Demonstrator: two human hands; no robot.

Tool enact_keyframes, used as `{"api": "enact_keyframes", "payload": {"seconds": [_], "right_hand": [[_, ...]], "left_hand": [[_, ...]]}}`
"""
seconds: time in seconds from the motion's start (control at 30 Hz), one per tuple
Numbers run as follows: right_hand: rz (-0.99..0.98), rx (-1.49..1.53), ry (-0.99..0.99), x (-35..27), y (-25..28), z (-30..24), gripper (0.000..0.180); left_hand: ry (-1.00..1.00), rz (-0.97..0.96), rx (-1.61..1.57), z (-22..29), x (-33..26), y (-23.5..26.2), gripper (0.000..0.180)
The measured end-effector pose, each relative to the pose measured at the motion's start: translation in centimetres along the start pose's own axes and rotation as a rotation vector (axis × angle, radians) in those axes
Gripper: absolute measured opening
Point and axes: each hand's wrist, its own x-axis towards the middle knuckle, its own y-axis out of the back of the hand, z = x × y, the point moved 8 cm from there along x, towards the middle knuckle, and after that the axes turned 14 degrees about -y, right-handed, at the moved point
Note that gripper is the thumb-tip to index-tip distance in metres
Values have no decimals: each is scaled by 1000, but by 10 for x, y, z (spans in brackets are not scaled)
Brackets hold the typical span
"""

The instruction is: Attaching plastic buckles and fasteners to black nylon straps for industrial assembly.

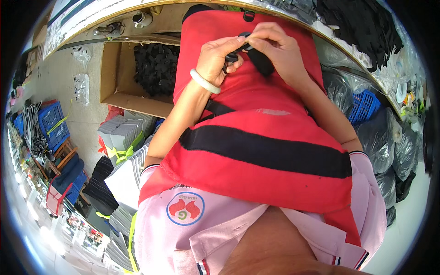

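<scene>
Both my hands meet over the red apron [256, 91] on my lap. My left hand [213, 59], with a pale bangle [205, 81] at its wrist, is closed on a black strap [261, 63]. A small dark piece [231, 57], perhaps a plastic buckle, sits under its curled fingers; its exact kind I cannot make out. My right hand [282, 48] pinches the same strap close to the left fingertips. From between the hands the strap's wider end hangs down over the apron. Fingers hide part of where the strap is gripped.
An open cardboard box [137, 104] of black pieces stands to the left. Ahead runs a workbench edge [293, 23], with a heap of black strips [362, 30] at its right. Stacked grey sheets [121, 133] lie on the left; plastic bags [378, 137] and a blue basket [364, 106] are on the right.
</scene>
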Motion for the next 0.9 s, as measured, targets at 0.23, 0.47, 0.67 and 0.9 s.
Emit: {"api": "enact_keyframes", "payload": {"seconds": [0.23, 0.47, 0.67, 0.9], "right_hand": [[79, 100, 54, -7, 12, -46, 13], [-6, 38, -309, -9, 5, 4, 19], [6, 272, -268, -9, -2, -1, 24], [-395, 301, -585, -4, -7, 30, 26]], "left_hand": [[-275, 93, 314, 19, -1, 5, 15], [-431, 111, 422, 29, -8, 1, 13], [-701, -5, 532, 43, -14, -7, 17], [-1001, -246, 832, 61, -32, -24, 19]]}}
